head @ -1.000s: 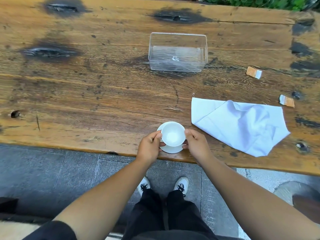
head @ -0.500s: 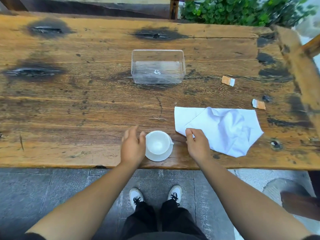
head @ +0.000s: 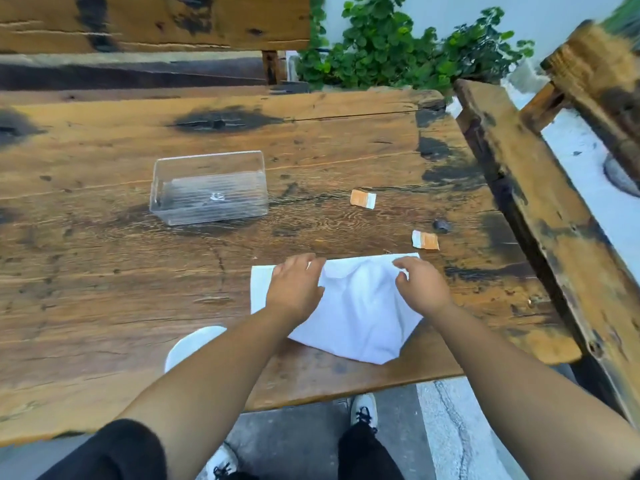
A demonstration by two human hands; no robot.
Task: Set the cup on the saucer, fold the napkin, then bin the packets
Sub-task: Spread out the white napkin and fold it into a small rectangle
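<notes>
A crumpled white napkin [head: 360, 317] lies near the table's front edge. My left hand [head: 294, 289] rests on its left part, fingers at the far edge. Curled at the far right corner, my right hand [head: 419, 285] pinches the cloth. The white cup and saucer [head: 188, 344] sit at the front, mostly hidden under my left forearm. Two orange-and-white packets lie beyond the napkin: one [head: 363, 198] farther off, one [head: 425, 240] close to the napkin's far right corner. A clear plastic bin [head: 209, 188] stands at mid-table, to the left of the packets.
The wooden table [head: 104, 289] ends just right of the napkin, where a wooden bench or beam [head: 540, 216] runs alongside. Green plants [head: 398, 53] stand behind the table. My shoes show on the paved floor below.
Both hands have left the cup and saucer and moved right onto the napkin. The view has swung right and up.
</notes>
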